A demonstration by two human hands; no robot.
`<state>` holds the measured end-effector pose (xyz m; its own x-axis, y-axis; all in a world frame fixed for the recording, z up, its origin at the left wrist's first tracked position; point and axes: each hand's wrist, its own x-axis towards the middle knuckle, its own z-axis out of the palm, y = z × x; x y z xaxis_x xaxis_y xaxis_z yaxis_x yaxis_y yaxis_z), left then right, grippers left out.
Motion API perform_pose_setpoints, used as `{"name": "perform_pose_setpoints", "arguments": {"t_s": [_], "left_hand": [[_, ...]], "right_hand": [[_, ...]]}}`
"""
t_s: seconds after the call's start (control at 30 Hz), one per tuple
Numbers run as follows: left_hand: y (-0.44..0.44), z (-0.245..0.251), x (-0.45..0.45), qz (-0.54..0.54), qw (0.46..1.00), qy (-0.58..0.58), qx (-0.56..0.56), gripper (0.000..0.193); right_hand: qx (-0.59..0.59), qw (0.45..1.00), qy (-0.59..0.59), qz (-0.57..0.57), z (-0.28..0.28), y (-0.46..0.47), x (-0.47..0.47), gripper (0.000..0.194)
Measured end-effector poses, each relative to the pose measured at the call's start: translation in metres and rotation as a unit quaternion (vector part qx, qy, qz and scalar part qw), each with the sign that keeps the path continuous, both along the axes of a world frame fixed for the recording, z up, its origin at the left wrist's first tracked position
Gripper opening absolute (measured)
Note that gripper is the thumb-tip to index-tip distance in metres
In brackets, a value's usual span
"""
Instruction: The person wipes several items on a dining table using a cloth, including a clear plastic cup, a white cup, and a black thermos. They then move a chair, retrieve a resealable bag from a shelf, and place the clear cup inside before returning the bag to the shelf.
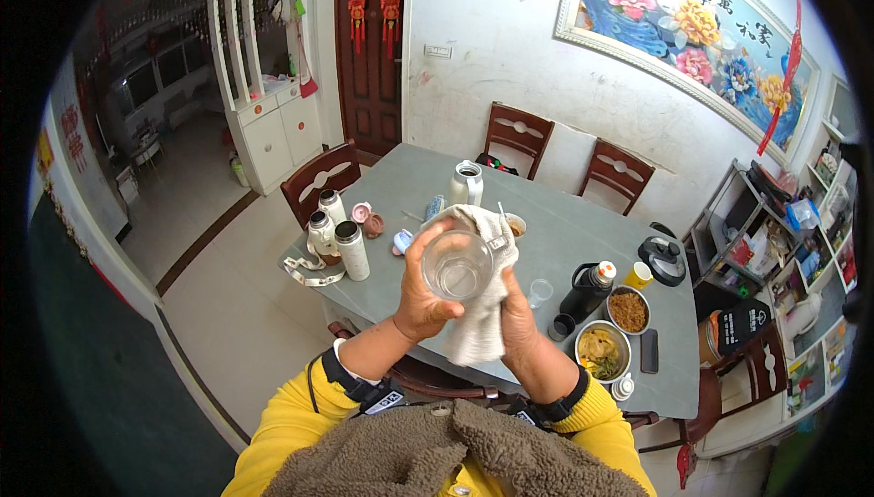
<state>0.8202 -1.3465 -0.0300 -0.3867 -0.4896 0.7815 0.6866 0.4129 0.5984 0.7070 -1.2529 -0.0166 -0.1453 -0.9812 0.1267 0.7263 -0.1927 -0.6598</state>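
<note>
My left hand (420,292) grips a clear cup (457,265) whose round opening faces the camera. A pale cloth (479,323) hangs behind the cup and along its right side, held in my right hand (520,319). Both hands are raised over the near part of a grey table (546,224). Behind the cloth stands a white jug (466,184) without a lid. To the right of my right hand is a small clear cup (540,293) on the table.
Open white bottles (351,251) and loose lids (373,225) stand at the left. On the right are a black flask (586,292), a black cup (561,327), bowls of food (628,310), a yellow cup (638,276), a phone (649,351) and a pot lid (661,260). Chairs (519,135) surround the table.
</note>
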Motion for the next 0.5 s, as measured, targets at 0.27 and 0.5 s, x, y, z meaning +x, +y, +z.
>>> {"name": "perform_pose_setpoints", "arguments": {"t_s": [0.27, 0.5], "left_hand": [[0.024, 0.020, 0.010, 0.022, 0.987, 0.049, 0.149, 0.094], [0.008, 0.022, 0.021, -0.197, 0.946, 0.040, 0.256, 0.069]], "right_hand": [[-0.189, 0.909, 0.255, -0.270, -0.003, -0.003, 0.021, 0.061], [-0.202, 0.848, 0.384, -0.304, 0.003, 0.003, 0.016, 0.046]]}}
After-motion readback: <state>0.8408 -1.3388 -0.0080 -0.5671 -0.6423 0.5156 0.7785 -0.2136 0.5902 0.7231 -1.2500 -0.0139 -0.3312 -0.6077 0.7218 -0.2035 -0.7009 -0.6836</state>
